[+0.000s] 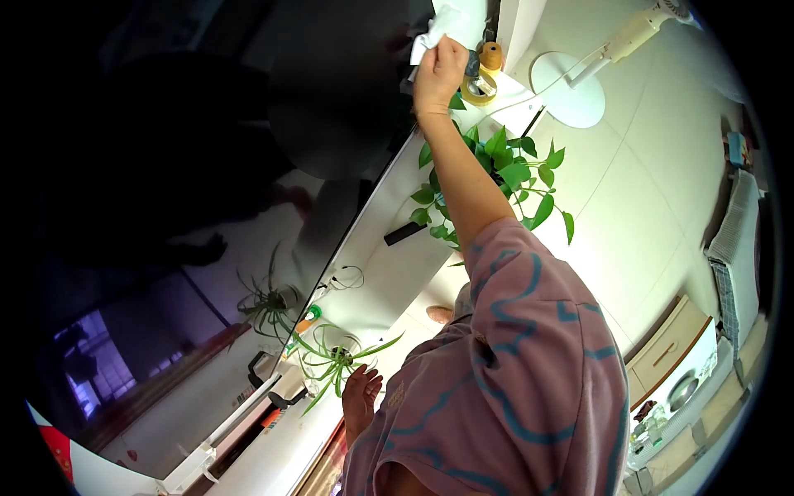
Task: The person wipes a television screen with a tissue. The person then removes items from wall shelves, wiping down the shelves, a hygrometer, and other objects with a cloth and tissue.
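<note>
At the top of the head view, my right hand (441,73) is closed on a crumpled white cloth or tissue (436,31). It is beside the edge of a large black TV screen (331,107), and I cannot tell whether the cloth touches the screen. My left hand (361,395) hangs low with fingers loosely bent and apart, holding nothing. Just by its fingertips is a spider plant (341,357) with long thin leaves. Under my right forearm spreads a leafy green pothos plant (509,174).
A tape roll (480,88) and an orange-brown spool (491,56) sit near my right wrist. A black remote-like bar (405,234) and a thin cable (343,279) lie on the white stand (389,273). A white fan base (568,89) stands on the tiled floor.
</note>
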The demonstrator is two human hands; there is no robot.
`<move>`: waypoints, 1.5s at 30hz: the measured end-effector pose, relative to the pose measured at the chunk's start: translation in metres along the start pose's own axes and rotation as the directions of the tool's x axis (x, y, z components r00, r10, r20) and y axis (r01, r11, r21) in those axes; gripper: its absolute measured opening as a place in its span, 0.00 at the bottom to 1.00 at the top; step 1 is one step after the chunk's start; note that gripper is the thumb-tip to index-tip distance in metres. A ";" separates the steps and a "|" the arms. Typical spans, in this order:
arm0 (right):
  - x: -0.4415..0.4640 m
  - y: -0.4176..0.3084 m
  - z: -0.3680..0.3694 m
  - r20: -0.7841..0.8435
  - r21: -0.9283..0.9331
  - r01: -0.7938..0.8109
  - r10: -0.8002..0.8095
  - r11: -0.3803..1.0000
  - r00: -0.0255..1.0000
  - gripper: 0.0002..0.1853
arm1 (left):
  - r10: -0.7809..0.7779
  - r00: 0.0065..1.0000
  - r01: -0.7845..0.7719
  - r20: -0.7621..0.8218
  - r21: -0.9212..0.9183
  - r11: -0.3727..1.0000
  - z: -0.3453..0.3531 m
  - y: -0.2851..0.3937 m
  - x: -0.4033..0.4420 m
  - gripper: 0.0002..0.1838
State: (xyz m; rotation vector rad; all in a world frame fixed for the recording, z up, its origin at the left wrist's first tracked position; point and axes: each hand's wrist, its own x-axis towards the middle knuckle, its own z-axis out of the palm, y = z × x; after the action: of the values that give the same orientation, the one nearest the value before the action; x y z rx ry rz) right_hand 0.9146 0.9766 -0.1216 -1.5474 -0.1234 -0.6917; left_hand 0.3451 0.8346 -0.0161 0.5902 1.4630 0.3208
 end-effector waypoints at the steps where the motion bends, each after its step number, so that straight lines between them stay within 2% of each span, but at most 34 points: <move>1: -0.007 0.015 0.000 0.015 -0.013 -0.106 0.106 0.994 0.994 0.17 | -0.002 1.000 0.002 -0.009 0.000 1.000 -0.001 -0.001 0.000 0.14; 5: -0.047 0.082 -0.007 0.024 -0.229 -0.250 0.263 0.941 0.965 0.12 | -0.021 1.000 0.021 -0.014 -0.015 1.000 -0.007 -0.002 -0.002 0.15; 6: -0.051 0.089 -0.013 0.106 -0.371 -0.315 0.377 0.874 0.920 0.03 | -0.020 1.000 0.019 -0.014 -0.015 1.000 -0.010 -0.004 0.000 0.15; 7: -0.059 0.102 -0.014 0.105 -0.460 -0.266 0.349 0.847 0.931 0.06 | -0.032 0.999 0.032 -0.006 -0.026 0.999 -0.014 -0.006 0.003 0.15; 10: -0.070 0.104 -0.016 0.073 -0.410 -0.338 0.400 0.847 0.914 0.05 | -0.033 0.999 0.032 -0.006 -0.026 0.999 -0.014 -0.008 -0.001 0.15; 12: -0.069 0.088 -0.013 0.108 -0.201 -0.648 0.674 0.734 0.730 0.04 | -0.016 1.000 0.016 -0.011 -0.018 1.000 -0.013 -0.009 0.000 0.15; 13: -0.066 0.078 -0.010 0.083 -0.187 -0.644 0.665 0.742 0.742 0.05 | -0.006 1.000 0.006 0.017 -0.002 1.000 -0.015 -0.009 0.001 0.15; 15: -0.058 0.049 -0.004 0.089 0.036 -0.687 0.682 0.726 0.726 0.04 | 0.009 0.999 -0.010 0.054 0.016 1.000 -0.018 -0.009 0.003 0.15; 17: -0.050 0.022 0.008 0.073 0.102 -0.586 0.581 0.804 0.810 0.09 | 0.021 0.999 -0.023 0.043 0.041 0.999 -0.020 -0.011 0.004 0.14; 18: -0.042 -0.013 0.019 -0.173 0.162 -0.448 0.473 0.879 0.864 0.06 | 0.027 0.998 -0.029 0.052 0.042 0.999 -0.022 -0.012 0.006 0.14; 19: -0.033 -0.041 0.013 -0.007 0.173 -0.465 0.474 0.868 0.881 0.08 | 0.026 0.998 -0.029 0.063 0.045 0.999 -0.024 -0.014 0.008 0.15; 20: -0.023 -0.093 0.011 -0.100 0.339 -0.384 0.439 0.859 0.893 0.10 | 0.024 0.997 -0.028 0.074 0.049 0.998 -0.026 -0.015 0.009 0.15; 21: -0.013 -0.132 0.010 -0.057 0.477 -0.375 0.454 0.795 0.889 0.11 | 0.029 0.996 -0.033 0.082 0.053 0.998 -0.026 -0.014 0.009 0.15; 23: -0.003 -0.190 0.016 -0.167 0.349 -0.115 0.182 0.930 0.969 0.11 | 0.044 0.995 -0.054 0.090 0.113 0.992 -0.024 -0.012 0.010 0.16; 24: 0.003 -0.222 0.016 -0.164 0.494 -0.052 0.152 0.868 0.975 0.11 | 0.049 0.998 -0.054 0.048 0.107 0.993 -0.018 -0.010 0.007 0.16; 25: 0.013 -0.252 0.011 -0.236 0.282 0.134 -0.066 0.950 0.969 0.14 | 0.053 0.997 -0.059 0.052 0.110 0.992 -0.020 -0.011 0.008 0.16; 27: 0.017 -0.306 0.006 -0.155 0.342 0.191 -0.145 0.920 0.977 0.11 | 0.070 0.994 -0.078 0.087 0.088 0.993 -0.026 -0.012 0.013 0.17; 28: 0.016 -0.330 0.009 -0.222 0.430 0.239 -0.155 0.870 0.963 0.11 | 0.072 0.994 -0.079 0.087 0.089 0.993 -0.026 -0.011 0.012 0.17; 30: 0.008 -0.361 0.001 -0.153 0.588 0.294 -0.254 0.753 0.955 0.11 | 0.079 0.994 -0.087 0.074 0.117 0.989 -0.024 -0.011 0.011 0.17; 31: 0.002 -0.362 -0.005 -0.088 0.619 0.335 -0.361 0.710 0.928 0.11 | 0.079 0.994 -0.087 0.073 0.120 0.989 -0.023 -0.011 0.012 0.17; 33: 0.003 -0.342 -0.003 -0.179 0.605 0.425 -0.405 0.674 0.897 0.09 | 0.066 0.997 -0.073 0.042 0.203 0.976 -0.022 -0.011 0.014 0.17; 35: 0.011 -0.299 -0.008 0.037 0.480 0.373 -0.443 0.794 0.896 0.04 | 0.057 0.997 -0.064 0.044 0.173 0.983 -0.023 -0.015 0.014 0.17; 36: 0.014 -0.286 -0.021 0.196 0.632 -0.002 -0.158 0.775 0.968 0.03 | 0.050 0.998 -0.056 0.047 0.141 0.988 -0.025 -0.017 0.014 0.18; 37: 0.014 -0.265 -0.020 0.307 0.604 -0.266 0.089 0.751 0.948 0.08 | 0.046 0.998 -0.051 0.040 0.142 0.988 -0.029 -0.020 0.013 0.18; 38: 0.004 -0.213 0.002 0.064 0.279 0.204 -0.230 0.938 0.971 0.09 | 0.039 0.998 -0.046 0.051 0.137 0.990 -0.033 -0.023 0.013 0.18; 39: 0.001 -0.187 -0.001 -0.129 0.283 0.271 -0.243 0.920 0.961 0.17 | 0.033 0.997 -0.041 0.063 0.130 0.991 -0.039 -0.027 0.013 0.18; 40: -0.006 -0.163 -0.005 -0.057 0.366 0.122 -0.109 0.923 0.992 0.23 | 0.059 0.991 -0.085 0.119 0.225 0.971 -0.050 -0.029 0.017 0.19; 41: -0.013 -0.137 -0.006 -0.052 0.328 0.015 0.002 0.945 0.999 0.20 | 0.056 0.992 -0.081 0.114 0.223 0.971 -0.056 -0.033 0.016 0.19; 43: -0.032 -0.073 -0.006 -0.025 0.109 -0.073 0.076 0.991 0.997 0.14 | 0.013 0.999 -0.023 0.048 0.225 0.974 -0.064 -0.039 0.015 0.20; 44: -0.044 -0.046 -0.007 -0.019 0.041 -0.172 0.173 0.984 0.985 0.14 | 0.011 0.999 -0.021 0.047 0.221 0.975 -0.062 -0.040 0.014 0.20; 45: -0.056 -0.020 -0.007 0.025 0.057 -0.348 0.347 0.936 0.938 0.14 | 0.006 0.999 -0.014 0.033 0.241 0.971 -0.060 -0.040 0.011 0.20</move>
State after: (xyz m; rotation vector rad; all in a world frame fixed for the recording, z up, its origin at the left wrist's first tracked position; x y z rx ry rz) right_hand 0.8573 0.9908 -0.1322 -1.4674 0.1172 -0.3925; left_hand 0.2816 0.8187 -0.0473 0.7948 1.4785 0.1409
